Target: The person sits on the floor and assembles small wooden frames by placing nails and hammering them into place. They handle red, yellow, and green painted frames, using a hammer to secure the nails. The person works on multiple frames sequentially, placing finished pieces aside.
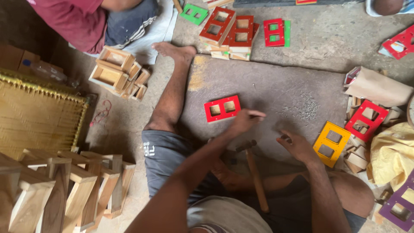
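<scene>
Head view: left hand [245,121] pinched empty beside red plate [222,108]; right hand [296,144] grip unclear, near yellow plate [331,143].

A stack of red two-window frames [228,32] is seen at the upper middle of the frame, with a green frame [194,14] to its left. Open wooden boxes [116,71] are piled at the upper left, above a woven yellow mat [39,114]. Wooden stands [64,190] are grouped at the lower left. A purple frame [399,207] is placed at the lower right.
</scene>
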